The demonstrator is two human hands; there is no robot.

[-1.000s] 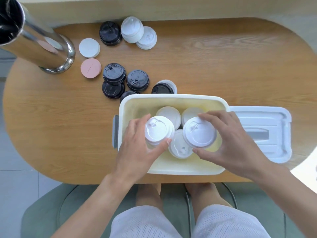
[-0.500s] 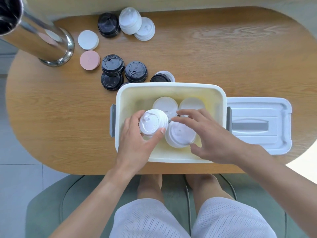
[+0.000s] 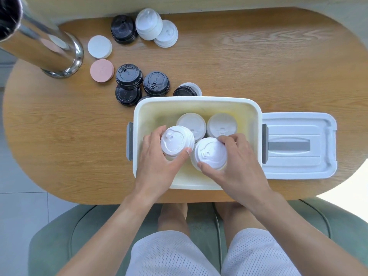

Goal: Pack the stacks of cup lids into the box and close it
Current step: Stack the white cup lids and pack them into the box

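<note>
A white box [image 3: 199, 102] sits open on the wooden worktop [image 3: 258, 66]. Both hands reach into the box. The left hand [image 3: 157, 166] holds a white stack of lids [image 3: 176, 141], with its fingers and thumb curled round it. The stack is tilted and sits high at the left side of the box. The right hand [image 3: 237, 168] grips a second white stack [image 3: 211, 153] just beside the first one, near the middle of the box. The two stacks look like they touch. Two more white stacks [image 3: 192, 123] stand behind them, at the back of the box.

The box lid [image 3: 298, 144] lies flat on the worktop, right beside the box on its right side.

Behind the box, to the left, are black stacks [image 3: 129, 76]. One more black stack [image 3: 186, 90] is partly hidden by the back wall of the box. Farther back are a pink disc [image 3: 102, 70], a white disc [image 3: 100, 46], another black stack [image 3: 123, 28] and two white stacks [image 3: 157, 26]. A shiny metal pole [image 3: 49, 48] stands at the far left of the worktop.
</note>
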